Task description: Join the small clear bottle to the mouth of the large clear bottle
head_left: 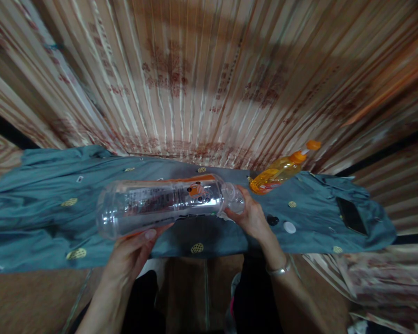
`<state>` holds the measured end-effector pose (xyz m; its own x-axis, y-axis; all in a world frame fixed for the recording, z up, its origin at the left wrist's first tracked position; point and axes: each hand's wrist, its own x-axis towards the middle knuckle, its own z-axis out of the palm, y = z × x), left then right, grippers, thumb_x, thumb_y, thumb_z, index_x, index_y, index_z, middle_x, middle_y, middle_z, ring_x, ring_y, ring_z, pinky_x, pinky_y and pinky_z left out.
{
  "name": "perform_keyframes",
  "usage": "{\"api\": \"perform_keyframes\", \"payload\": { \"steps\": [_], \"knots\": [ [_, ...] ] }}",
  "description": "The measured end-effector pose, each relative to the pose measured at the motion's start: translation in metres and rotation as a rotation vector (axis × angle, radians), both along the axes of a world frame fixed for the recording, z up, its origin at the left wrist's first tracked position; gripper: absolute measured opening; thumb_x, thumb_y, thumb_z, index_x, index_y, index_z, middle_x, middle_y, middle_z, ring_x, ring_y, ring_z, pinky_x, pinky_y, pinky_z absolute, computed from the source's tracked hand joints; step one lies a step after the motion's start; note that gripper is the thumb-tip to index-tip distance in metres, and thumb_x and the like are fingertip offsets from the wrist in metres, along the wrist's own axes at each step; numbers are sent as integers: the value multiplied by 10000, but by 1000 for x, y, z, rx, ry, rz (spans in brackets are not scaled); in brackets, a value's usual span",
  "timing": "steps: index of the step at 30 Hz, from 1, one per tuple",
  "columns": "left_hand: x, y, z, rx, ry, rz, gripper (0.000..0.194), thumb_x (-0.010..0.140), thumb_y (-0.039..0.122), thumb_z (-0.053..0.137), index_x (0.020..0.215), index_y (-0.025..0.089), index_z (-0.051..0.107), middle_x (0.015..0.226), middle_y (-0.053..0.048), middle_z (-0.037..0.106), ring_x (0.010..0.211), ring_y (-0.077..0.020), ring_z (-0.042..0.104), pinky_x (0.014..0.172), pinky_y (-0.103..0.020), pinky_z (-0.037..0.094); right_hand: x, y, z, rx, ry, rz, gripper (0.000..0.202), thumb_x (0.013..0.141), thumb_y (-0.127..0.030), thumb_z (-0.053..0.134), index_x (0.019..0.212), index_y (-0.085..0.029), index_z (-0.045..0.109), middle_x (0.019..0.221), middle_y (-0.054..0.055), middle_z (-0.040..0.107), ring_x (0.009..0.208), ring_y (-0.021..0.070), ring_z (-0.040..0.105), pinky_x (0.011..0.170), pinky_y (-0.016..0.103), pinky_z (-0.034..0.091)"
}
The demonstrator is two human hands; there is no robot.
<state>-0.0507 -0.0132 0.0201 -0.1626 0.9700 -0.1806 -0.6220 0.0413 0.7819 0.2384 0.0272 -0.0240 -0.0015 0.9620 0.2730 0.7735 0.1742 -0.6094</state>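
Note:
A large clear plastic bottle with a printed label lies sideways in the air above the cloth, its neck to the right. My left hand supports it from below near the base, fingers partly hidden under it. With thumb and fingers, my right hand grips the neck end; a silver bracelet is on that wrist. Just right of this hand, a small black object and a round white disc lie on the cloth.
A teal cloth with yellow pineapple prints covers the narrow table. Behind my right hand stands a pump bottle of orange liquid. A dark phone lies at the right. Patterned curtains hang directly behind the table.

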Motion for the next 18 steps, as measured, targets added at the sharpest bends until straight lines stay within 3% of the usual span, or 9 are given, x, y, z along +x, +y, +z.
{"api": "perform_keyframes", "payload": {
  "steps": [7,18],
  "knots": [
    [-3,-1,-2,20,-6,-17,740,457,239,1027,1156,291,790,1168,-59,826,850,-259,819,722,-292,692,1,0,-2,11,-21,18,670,797,-314,763,1419,-236,527,1328,113,733,1184,325,731,1009,463,590],
    [-2,0,3,-34,28,-13,731,377,256,1032,1073,279,809,1065,-50,843,849,-273,814,700,-279,690,-1,0,0,5,-21,7,672,793,-309,766,1418,-239,529,1318,108,740,1172,316,739,1002,462,597]
  ]
}}
